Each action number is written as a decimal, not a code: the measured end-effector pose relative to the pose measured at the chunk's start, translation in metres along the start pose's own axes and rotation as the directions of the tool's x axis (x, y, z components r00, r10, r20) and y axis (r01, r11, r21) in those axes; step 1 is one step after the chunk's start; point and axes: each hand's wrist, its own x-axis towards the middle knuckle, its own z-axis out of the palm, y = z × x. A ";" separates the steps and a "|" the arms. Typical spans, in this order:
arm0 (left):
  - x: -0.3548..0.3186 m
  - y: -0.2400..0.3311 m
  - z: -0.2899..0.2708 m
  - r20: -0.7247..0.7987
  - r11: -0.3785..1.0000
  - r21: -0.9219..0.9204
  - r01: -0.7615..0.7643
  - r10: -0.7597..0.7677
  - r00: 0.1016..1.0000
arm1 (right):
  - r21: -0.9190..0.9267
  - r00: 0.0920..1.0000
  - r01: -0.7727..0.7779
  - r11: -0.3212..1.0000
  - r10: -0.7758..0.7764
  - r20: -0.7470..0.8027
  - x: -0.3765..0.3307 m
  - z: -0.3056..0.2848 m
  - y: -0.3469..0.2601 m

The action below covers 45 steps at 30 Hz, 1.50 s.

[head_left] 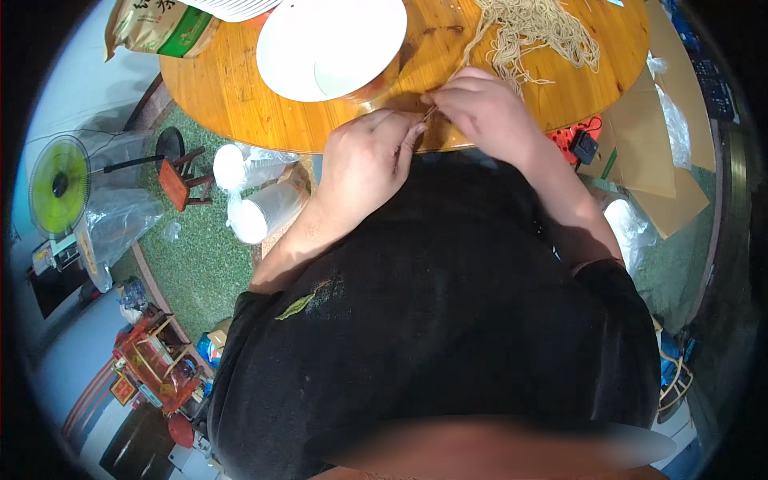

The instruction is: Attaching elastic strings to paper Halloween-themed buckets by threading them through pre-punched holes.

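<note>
The left hand [370, 164] and the right hand [480, 112] meet at the near edge of the round, honey-coloured wooden tabletop [240, 104]. Between them runs a thin, pale, short strand of noodle [430, 113]. The grip of each hand is narrow: thumb and fingertips of both hands are pinched on the strand, one at each end. The strand lies just above the tabletop edge, in front of the dark shirt.

Risk assessment (judgement):
- The strand is slender and looks brittle. Excess pull or twist between the two pinches is likely to snap it.
- The strand is held at the very edge of the tabletop. If either pinch loosens, a piece may fall past the edge onto the shirt or the green floor [200, 264].
- The right forearm lies close to the loose heap of pale yellow thin noodles [532, 32]. A sideways sweep of that arm may drag strands off the heap.
- The stack of white shallow round plates [328, 44] sits just beyond the left hand; a forward reach may knock it.

Appearance of the strand: it is straw-coloured, fine as a thread and nearly straight, matching the heap in colour. Its surface detail is too small to tell.
</note>
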 end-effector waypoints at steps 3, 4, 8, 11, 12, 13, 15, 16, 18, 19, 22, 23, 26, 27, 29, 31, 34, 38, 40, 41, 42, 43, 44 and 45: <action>-0.006 0.003 -0.013 -0.028 0.999 -0.033 -0.021 0.020 0.999 | -0.104 1.000 0.014 0.994 -0.017 -0.023 0.004 -0.004 0.033; -0.010 0.002 -0.018 -0.044 0.999 -0.032 -0.002 0.001 0.999 | -0.182 0.998 -0.022 0.983 0.012 -0.054 0.007 -0.011 0.045; -0.031 -0.004 -0.057 -0.097 1.000 0.014 0.016 -0.015 0.995 | -0.351 0.981 -0.192 0.916 0.168 -0.097 0.005 -0.033 0.090; -0.052 -0.016 -0.098 -0.228 0.998 0.030 0.064 -0.056 0.972 | -0.355 0.963 -0.267 0.896 0.258 -0.074 0.005 -0.040 0.109; -0.061 -0.024 -0.112 -0.278 0.993 0.093 0.072 -0.044 0.960 | -0.353 0.964 -0.265 0.898 0.255 -0.073 0.006 -0.041 0.109; -0.068 -0.028 -0.123 -0.356 0.989 0.123 0.082 -0.034 0.934 | -0.332 0.959 -0.282 0.900 0.275 -0.068 0.007 -0.042 0.110; -0.076 -0.035 -0.136 -0.515 0.998 -0.053 0.020 -0.045 0.856 | -0.305 0.955 -0.293 0.906 0.289 -0.058 0.012 -0.042 0.104; -0.077 -0.037 -0.144 -0.510 1.000 -0.014 -0.025 0.014 0.860 | -0.297 0.955 -0.296 0.908 0.286 -0.078 0.012 -0.043 0.100; -0.080 -0.030 -0.151 -0.475 0.998 0.046 -0.048 0.064 0.878 | -0.286 0.957 -0.290 0.913 0.276 -0.090 0.018 -0.044 0.078; -0.080 -0.024 -0.152 -0.450 0.994 0.093 -0.056 0.092 0.888 | -0.296 0.965 -0.215 0.931 0.156 -0.212 0.023 -0.043 0.061; -0.076 -0.002 -0.133 -0.252 1.000 0.030 -0.003 0.010 0.968 | 0.059 0.942 -0.050 0.997 0.066 -0.328 0.029 -0.047 -0.022; -0.064 0.006 -0.127 -0.111 0.987 0.126 -0.099 0.113 0.987 | 0.180 0.964 0.006 0.984 0.042 -0.262 0.028 -0.045 -0.055; -0.039 0.011 -0.084 0.033 0.992 -0.126 -0.006 0.011 0.999 | 0.547 0.999 0.018 0.837 0.011 -0.049 0.027 -0.020 -0.097; -0.034 0.012 -0.077 0.073 0.982 -0.183 0.043 -0.030 0.997 | 0.521 0.999 -0.003 0.853 0.030 -0.044 0.026 -0.015 -0.101; -0.028 0.015 -0.070 0.108 0.967 -0.222 0.124 -0.102 0.989 | 0.619 0.972 -0.210 0.757 0.228 0.052 0.020 -0.008 -0.102; -0.022 0.013 -0.065 0.168 0.922 -0.288 0.259 -0.217 0.961 | 0.663 0.959 -0.221 0.715 0.284 0.014 0.014 -0.002 -0.102; -0.019 0.013 -0.061 0.217 0.885 -0.337 0.321 -0.258 0.941 | 0.587 0.947 -0.228 0.777 0.317 -0.051 0.010 -0.001 -0.102; -0.008 0.004 -0.063 0.020 0.979 -0.199 0.033 -0.030 0.999 | 0.538 0.919 -0.221 0.813 0.358 -0.165 0.014 -0.002 -0.102; 0.010 -0.006 -0.071 -0.164 0.986 -0.020 -0.164 0.159 0.974 | 0.583 0.842 -0.198 0.788 0.441 -0.310 0.014 0.010 -0.094; 0.024 -0.009 -0.077 -0.217 0.955 0.152 -0.255 0.284 0.934 | 0.553 0.834 -0.215 0.805 0.446 -0.324 0.017 0.010 -0.088; 0.032 -0.011 -0.080 -0.199 0.943 0.233 -0.237 0.284 0.938 | 0.526 0.829 -0.226 0.820 0.445 -0.338 0.020 0.010 -0.084; 0.037 -0.015 -0.080 -0.114 0.950 0.238 -0.202 0.234 0.966 | 0.511 0.817 -0.226 0.830 0.447 -0.364 0.023 0.013 -0.080; 0.042 -0.020 -0.080 -0.029 0.955 0.247 -0.167 0.180 0.983 | 0.515 0.817 -0.224 0.828 0.448 -0.364 0.025 0.016 -0.078; 0.046 -0.023 -0.082 0.093 0.969 0.206 -0.139 0.122 0.988 | 0.516 0.808 -0.233 0.825 0.459 -0.369 0.028 0.018 -0.076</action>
